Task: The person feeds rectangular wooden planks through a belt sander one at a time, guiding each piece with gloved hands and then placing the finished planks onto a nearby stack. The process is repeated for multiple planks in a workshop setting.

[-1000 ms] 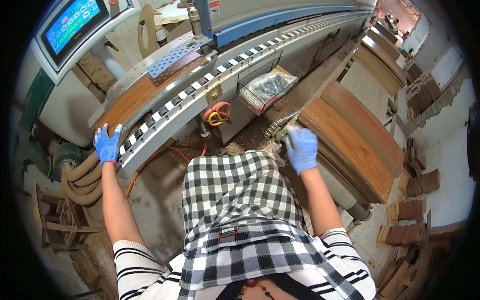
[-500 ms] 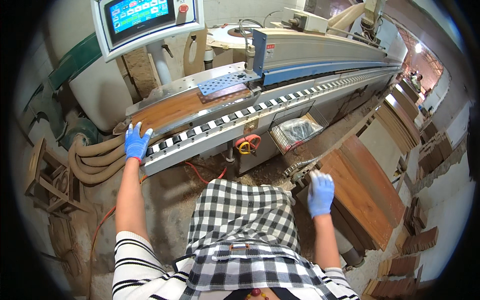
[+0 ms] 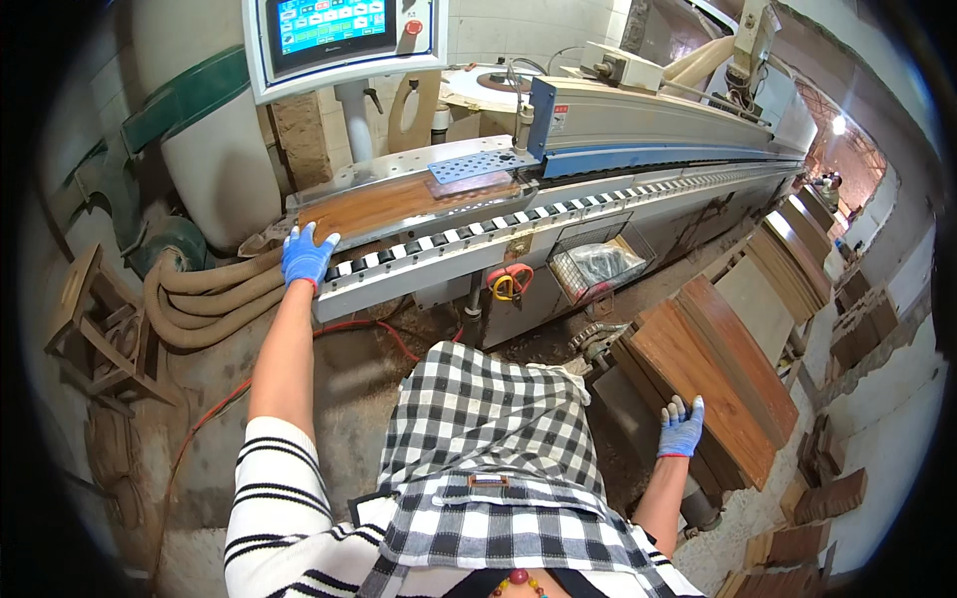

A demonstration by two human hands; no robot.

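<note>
My left hand point(image 3: 307, 257), in a blue glove, rests with spread fingers on the near end of a wood-grain board point(image 3: 399, 204) lying on the machine's metal infeed table. Beside it runs a rail of black and white rollers point(image 3: 439, 242). A blue perforated plate point(image 3: 474, 164) sits over the board's far end. Down at the right, my right hand point(image 3: 681, 429), also gloved, has its fingers apart at the near edge of a stack of wood-grain boards point(image 3: 718, 369); whether it touches them I cannot tell.
A control screen point(image 3: 334, 22) tops a post, with ribbed hoses point(image 3: 199, 309) and a wooden stool point(image 3: 85, 309) at left. A wire basket point(image 3: 596, 269) hangs under the rail; a red hose point(image 3: 374, 324) crosses the floor. More board stacks point(image 3: 847, 329) line the right; people point(image 3: 825, 179) are far back.
My right hand has moved down and right to the stack's edge, its fingers now more spread. My left hand stays on the board. The view has shifted, showing more of the machine.
</note>
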